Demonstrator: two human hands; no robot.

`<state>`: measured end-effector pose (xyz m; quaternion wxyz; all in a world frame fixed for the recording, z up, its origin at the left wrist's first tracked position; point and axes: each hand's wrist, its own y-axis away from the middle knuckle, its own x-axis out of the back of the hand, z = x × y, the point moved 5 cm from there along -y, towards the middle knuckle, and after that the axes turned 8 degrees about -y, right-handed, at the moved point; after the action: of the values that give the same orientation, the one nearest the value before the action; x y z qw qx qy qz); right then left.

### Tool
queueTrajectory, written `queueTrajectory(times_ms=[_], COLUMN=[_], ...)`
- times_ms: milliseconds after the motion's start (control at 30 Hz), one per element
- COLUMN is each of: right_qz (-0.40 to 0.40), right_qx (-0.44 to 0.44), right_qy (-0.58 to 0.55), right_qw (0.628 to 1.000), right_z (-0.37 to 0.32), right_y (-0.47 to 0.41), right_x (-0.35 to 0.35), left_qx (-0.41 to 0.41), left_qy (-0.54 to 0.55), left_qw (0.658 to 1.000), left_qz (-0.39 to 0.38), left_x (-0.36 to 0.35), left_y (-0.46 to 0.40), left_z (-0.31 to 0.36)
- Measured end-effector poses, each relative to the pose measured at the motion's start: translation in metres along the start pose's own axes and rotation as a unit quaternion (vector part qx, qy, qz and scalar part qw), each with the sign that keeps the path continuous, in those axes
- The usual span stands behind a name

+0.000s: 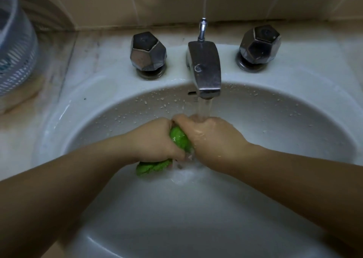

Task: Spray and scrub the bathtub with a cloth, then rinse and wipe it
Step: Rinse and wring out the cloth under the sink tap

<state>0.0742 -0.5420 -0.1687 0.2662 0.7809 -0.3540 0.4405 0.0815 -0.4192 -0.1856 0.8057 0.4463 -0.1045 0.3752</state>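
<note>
A bunched green cloth (pixel 179 140) is squeezed between both hands over a white sink basin (pixel 294 120). My left hand (pixel 155 140) grips its left part, and a fold of cloth hangs out below that hand. My right hand (pixel 214 138) grips the right part, directly under the running water. The stream falls from a metal faucet spout (pixel 205 69) onto the back of my right hand. Most of the cloth is hidden inside the two fists. No bathtub is in view.
Two faceted metal tap knobs (pixel 148 51) (pixel 259 43) flank the spout, with a drain pull rod (pixel 202 29) behind it. A pale slotted plastic basket (pixel 15 51) stands on the counter at far left. Tiled wall runs behind. Droplets speckle the basin wall.
</note>
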Motion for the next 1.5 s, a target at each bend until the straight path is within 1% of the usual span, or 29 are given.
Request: queueTrajectory(times_ms=[133, 300, 367, 400, 433, 500, 533, 567, 600, 633, 667, 733, 767, 800, 833, 867, 933, 967, 1033, 1067, 1100, 1133, 1167, 1200, 1267, 1300, 1433, 1467, 1500], right_qz=[-0.113, -0.154, -0.164, -0.172, -0.201, -0.324, -0.368, -0.391, -0.393, -0.368, -0.315, -0.16, -0.062, 0.03, 0.107, 0.16, 0.206, 0.204, 0.169, 0.161, 0.165, 0.175, 0.187, 0.199, 0.202, 0.196, 0.203, 0.204, 0.201], right_qx=[-0.11, -0.125, -0.161, -0.207, -0.265, -0.348, -0.359, -0.354, -0.347, -0.339, -0.322, -0.257, -0.216, -0.168, -0.126, -0.104, -0.124, -0.155, -0.222, -0.241, -0.253, -0.261, -0.272, -0.29, -0.328, -0.333, -0.347, -0.349, -0.346], right_qy=[-0.075, -0.173, -0.267, -0.334, -0.407, -0.55, -0.591, -0.613, -0.617, -0.602, -0.563, -0.45, -0.397, -0.361, -0.36, -0.397, -0.508, -0.582, -0.742, -0.787, -0.805, -0.809, -0.804, -0.782, -0.705, -0.686, -0.687, -0.704, -0.735], right_qw=[0.985, 0.965, 0.936, 0.903, 0.851, 0.687, 0.622, 0.588, 0.586, 0.622, 0.693, 0.84, 0.89, 0.917, 0.918, 0.898, 0.827, 0.772, 0.609, 0.545, 0.51, 0.496, 0.495, 0.514, 0.595, 0.616, 0.605, 0.584, 0.548], right_z=[0.006, 0.01, 0.01, 0.014, 0.02, 0.022, 0.023, 0.023, 0.022, 0.025, 0.032, 0.043, 0.047, 0.048, 0.046, 0.043, 0.038, 0.034, 0.026, 0.021, 0.018, 0.016, 0.016, 0.019, 0.025, 0.027, 0.028, 0.028, 0.027], right_y=[-0.012, -0.014, -0.015, -0.012, -0.007, 0.011, 0.018, 0.022, 0.024, 0.023, 0.02, 0.013, 0.013, 0.015, 0.019, 0.022, 0.019, 0.013, 0.0, -0.005, -0.009, -0.011, -0.012, -0.013, -0.012, -0.012, -0.007, -0.007, -0.007], right_x=[-0.005, -0.013, -0.015, -0.015, -0.018, -0.021, -0.022, -0.022, -0.024, -0.026, -0.027, -0.017, -0.007, 0.004, 0.014, 0.018, 0.016, 0.013, 0.0, -0.006, -0.009, -0.013, -0.017, -0.021, -0.023, -0.022, -0.024, -0.025, -0.027], left_qx=[-0.017, -0.052, -0.07, -0.075, -0.087, -0.132, -0.155, -0.168, -0.163, -0.149, -0.133, -0.109, -0.105, -0.101, -0.097, -0.093, -0.089, -0.087, -0.086, -0.089, -0.092, -0.091, -0.092, -0.095, -0.091, -0.082, -0.062, -0.064, -0.065], left_qy=[-0.157, -0.321, -0.35, -0.362, -0.378, -0.407, -0.41, -0.409, -0.405, -0.393, -0.37, -0.291, -0.231, -0.162, -0.098, -0.046, 0.038, 0.082, 0.126, 0.116, 0.092, 0.067, 0.042, 0.02, 0.002, -0.001, -0.027, -0.034, -0.039], left_qw=[0.984, 0.932, 0.918, 0.913, 0.903, 0.881, 0.873, 0.872, 0.877, 0.888, 0.904, 0.939, 0.957, 0.972, 0.981, 0.984, 0.987, 0.987, 0.987, 0.989, 0.991, 0.993, 0.995, 0.995, 0.996, 0.996, 0.998, 0.997, 0.997], left_qz=[0.084, 0.159, 0.173, 0.175, 0.183, 0.204, 0.211, 0.211, 0.2, 0.185, 0.171, 0.145, 0.14, 0.139, 0.139, 0.141, 0.13, 0.109, 0.056, 0.033, 0.021, 0.017, 0.017, 0.016, 0.019, 0.023, 0.019, 0.016, 0.019], left_x=[0.003, 0.009, 0.012, 0.014, 0.016, 0.015, 0.012, 0.009, 0.007, 0.005, 0.006, 0.01, 0.013, 0.015, 0.018, 0.019, 0.019, 0.017, 0.008, 0.002, -0.003, -0.007, -0.011, -0.013, -0.016, -0.017, -0.022, -0.024, -0.024], left_y=[0.004, 0.011, 0.013, 0.014, 0.015, 0.019, 0.019, 0.018, 0.016, 0.013, 0.01, 0.008, 0.008, 0.006, 0.005, 0.004, 0.002, 0.001, 0.0, 0.0, 0.0, 0.0, 0.0, 0.0, -0.003, -0.005, -0.006, -0.005, -0.004], left_z=[-0.002, 0.005, 0.006, 0.006, 0.007, 0.011, 0.013, 0.014, 0.013, 0.011, 0.008, 0.001, -0.003, -0.008, -0.011, -0.012, -0.012, -0.011, -0.009, -0.007, -0.007, -0.006, -0.005, -0.005, -0.006, -0.007, -0.011, -0.011, -0.011])
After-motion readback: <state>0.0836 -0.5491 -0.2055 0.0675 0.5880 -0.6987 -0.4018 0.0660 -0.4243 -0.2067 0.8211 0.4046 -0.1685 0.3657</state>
